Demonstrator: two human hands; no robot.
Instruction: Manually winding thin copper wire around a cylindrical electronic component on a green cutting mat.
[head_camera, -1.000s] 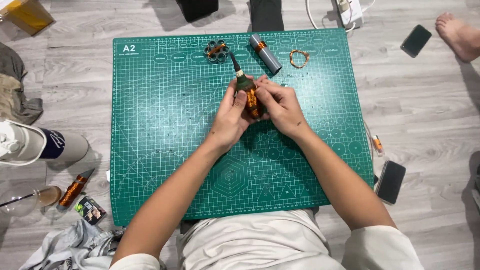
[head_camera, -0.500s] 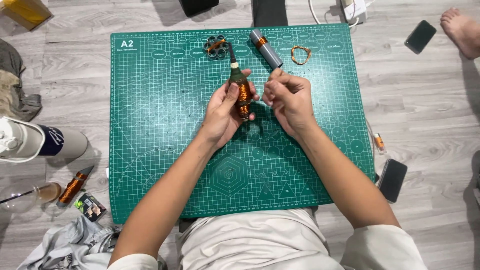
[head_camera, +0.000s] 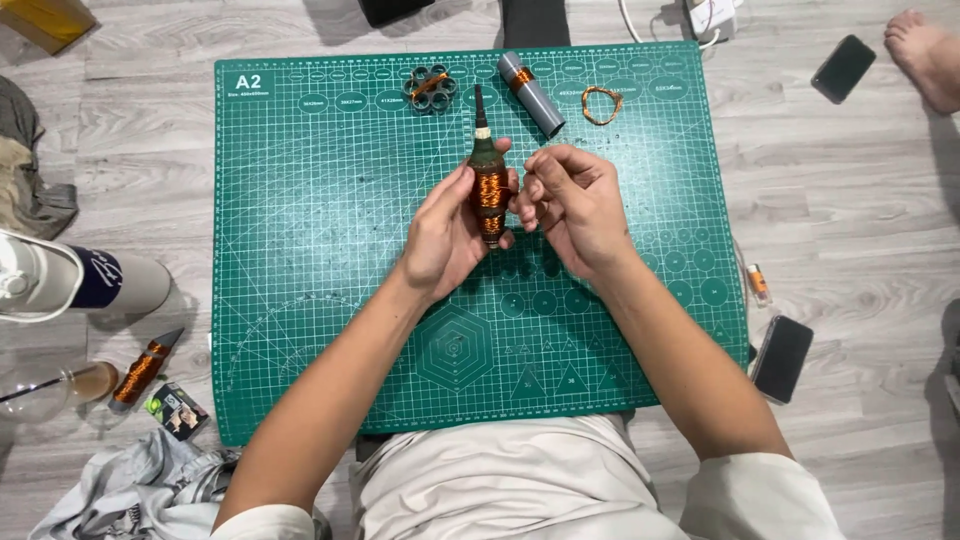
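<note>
My left hand grips a dark spindle-shaped tool wound with copper wire, held upright over the green cutting mat, its thin black tip pointing away from me. My right hand is just to the right of the coil, fingers curled and pinched near the winding; whether a strand of wire runs between them is too fine to see. Both forearms reach in from the bottom of the head view.
At the mat's far edge lie a round multi-hole part with copper wire, a grey tube with a copper winding and a small loop of copper wire. Off the mat: two phones, a wire spool, another person's foot.
My hands have moved apart slightly and shifted toward the far edge. The wound tool is now upright in my left hand alone, and the right hand has come off it.
</note>
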